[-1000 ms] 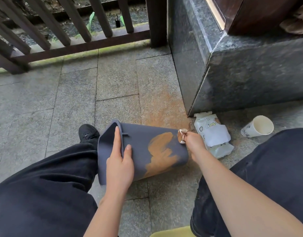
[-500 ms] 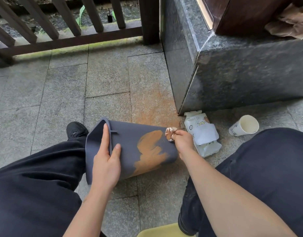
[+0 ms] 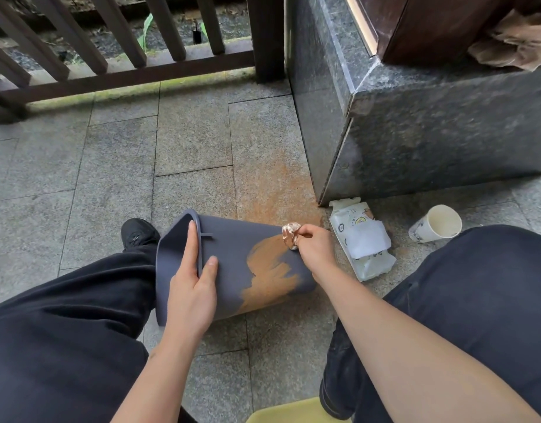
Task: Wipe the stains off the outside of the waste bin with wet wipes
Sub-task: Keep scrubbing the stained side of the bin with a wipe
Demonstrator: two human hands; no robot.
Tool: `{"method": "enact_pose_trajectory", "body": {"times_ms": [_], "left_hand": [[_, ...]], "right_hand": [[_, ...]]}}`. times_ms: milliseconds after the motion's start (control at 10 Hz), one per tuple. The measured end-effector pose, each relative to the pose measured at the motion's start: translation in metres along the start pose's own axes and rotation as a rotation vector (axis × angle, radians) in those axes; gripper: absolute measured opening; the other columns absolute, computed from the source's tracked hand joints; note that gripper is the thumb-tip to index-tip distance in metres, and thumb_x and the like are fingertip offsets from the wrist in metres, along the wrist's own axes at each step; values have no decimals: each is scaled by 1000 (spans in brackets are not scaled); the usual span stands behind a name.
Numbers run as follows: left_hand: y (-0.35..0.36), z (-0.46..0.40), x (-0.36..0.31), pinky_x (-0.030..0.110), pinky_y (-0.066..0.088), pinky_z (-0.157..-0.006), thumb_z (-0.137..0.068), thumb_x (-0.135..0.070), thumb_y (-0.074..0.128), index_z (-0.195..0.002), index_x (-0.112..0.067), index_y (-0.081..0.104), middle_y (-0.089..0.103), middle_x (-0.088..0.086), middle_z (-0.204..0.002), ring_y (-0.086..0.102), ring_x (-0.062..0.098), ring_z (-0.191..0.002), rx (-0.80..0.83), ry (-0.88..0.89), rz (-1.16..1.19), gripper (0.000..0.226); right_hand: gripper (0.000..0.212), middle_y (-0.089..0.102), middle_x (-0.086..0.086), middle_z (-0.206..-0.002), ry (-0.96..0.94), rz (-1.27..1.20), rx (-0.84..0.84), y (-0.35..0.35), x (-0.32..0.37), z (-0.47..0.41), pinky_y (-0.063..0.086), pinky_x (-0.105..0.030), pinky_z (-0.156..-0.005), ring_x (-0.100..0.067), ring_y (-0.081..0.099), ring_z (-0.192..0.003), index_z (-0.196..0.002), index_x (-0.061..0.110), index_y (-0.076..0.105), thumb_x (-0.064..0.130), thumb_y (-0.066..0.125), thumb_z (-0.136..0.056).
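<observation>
A: Bin position?
B: Waste bin [image 3: 232, 257] lies on its side on the stone floor [image 3: 189, 141], open mouth toward the left leg, base toward the granite block [image 3: 430, 126]. Orange-brown stain [image 3: 270, 274] on the upper wall, toward the base end.
A: Hands?
B: Left hand [image 3: 193, 285] grips the bin rim, index finger inside, thumb outside on the wall. Right hand [image 3: 315, 248] pinches a crumpled, brown-soiled wet wipe [image 3: 290, 233], pressed on the bin at the stain's far edge.
A: Around the bin?
B: Wipes pack [image 3: 362, 239] just beyond the bin base, white flap on top. Paper cup [image 3: 435, 222] on its side, beyond the pack.
</observation>
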State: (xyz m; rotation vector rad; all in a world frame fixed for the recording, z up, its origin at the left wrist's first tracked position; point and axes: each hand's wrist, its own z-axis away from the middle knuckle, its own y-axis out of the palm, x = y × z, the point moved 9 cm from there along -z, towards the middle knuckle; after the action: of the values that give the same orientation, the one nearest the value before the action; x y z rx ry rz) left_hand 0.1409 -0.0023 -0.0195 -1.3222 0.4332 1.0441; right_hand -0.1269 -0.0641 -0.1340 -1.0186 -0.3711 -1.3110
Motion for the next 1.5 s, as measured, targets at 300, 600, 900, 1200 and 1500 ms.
{"method": "enact_pose_trajectory", "body": {"times_ms": [300, 600, 900, 1200, 1500], "left_hand": [[2, 3, -5, -11, 26, -71, -100, -30, 52, -137, -75, 14, 34, -55, -114, 33, -43, -88, 25, 10, -3, 70], [0, 5, -6, -8, 29, -69, -101, -36, 48, -140, -73, 12, 37, -68, -90, 39, -40, -85, 25, 24, -26, 64], [6, 5, -7, -7, 29, -64, -103, -35, 44, -144, -68, 8, 45, -61, -75, 45, -33, -72, 24, 66, -42, 63], [3, 3, -2, -5, 33, -62, -103, -38, 44, -142, -70, 9, 50, -47, -63, 46, -29, -64, -5, 67, -29, 62], [2, 2, -3, -5, 34, -60, -103, -37, 44, -142, -70, 10, 40, -29, -60, 46, -26, -58, -30, 106, -29, 62]], "right_hand": [[23, 69, 3, -77, -73, 54, 17, 0, 8, 9, 43, -25, -62, -13, 60, -75, -72, 18, 66, 3, 58, -88], [25, 68, 7, -78, -182, 138, 7, 5, 22, 22, 47, -26, -65, -14, 63, -79, -71, 21, 62, 5, 60, -89], [26, 62, 10, -91, -307, 167, 27, 12, 33, 35, 41, -24, -68, -16, 59, -86, -75, 25, 66, 4, 59, -89], [19, 62, 9, -88, -455, 194, 44, 23, 48, 51, 48, -32, -76, -17, 59, -86, -86, 14, 74, 2, 58, -87], [22, 60, 9, -81, -547, 184, 56, 30, 54, 61, 39, -24, -69, -12, 56, -78, -79, 17, 70, -2, 59, -82]]}}
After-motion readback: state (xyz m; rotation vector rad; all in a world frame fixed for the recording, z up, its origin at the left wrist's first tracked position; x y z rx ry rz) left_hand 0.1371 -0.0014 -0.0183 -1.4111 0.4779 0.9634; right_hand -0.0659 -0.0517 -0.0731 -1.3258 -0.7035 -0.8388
